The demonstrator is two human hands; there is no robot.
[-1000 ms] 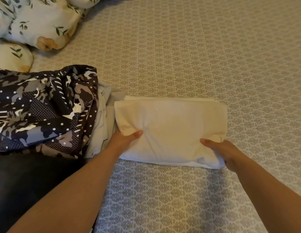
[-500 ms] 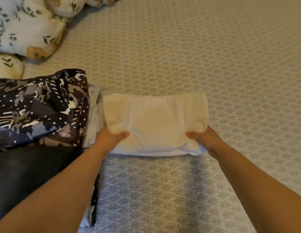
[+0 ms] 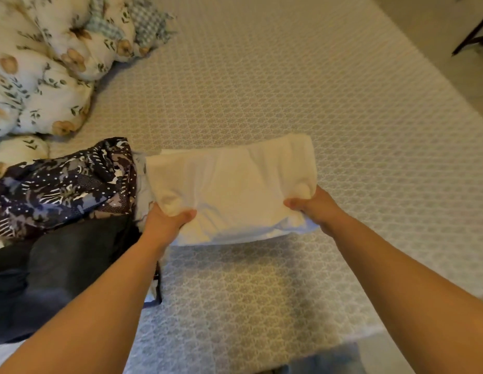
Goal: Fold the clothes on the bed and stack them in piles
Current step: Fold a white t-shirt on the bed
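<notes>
A folded white garment (image 3: 235,190) is held just above the patterned bed sheet (image 3: 262,90), its near edge raised and casting a shadow. My left hand (image 3: 167,222) grips its near left corner, thumb on top. My right hand (image 3: 316,209) grips its near right corner the same way. Left of it lies a dark camouflage-print garment (image 3: 64,187), with a pale garment (image 3: 141,190) showing between the two. A dark grey garment (image 3: 59,271) lies below the printed one, partly under my left forearm.
A floral duvet (image 3: 46,63) is bunched at the far left of the bed. The bed's right edge and pale floor (image 3: 450,36) run along the upper right, with a dark furniture leg (image 3: 472,36) there. The bed's near edge is at the bottom right.
Both hands have lifted the folded white garment off the sheet; the camera has tilted up, showing more of the duvet and bed edge.
</notes>
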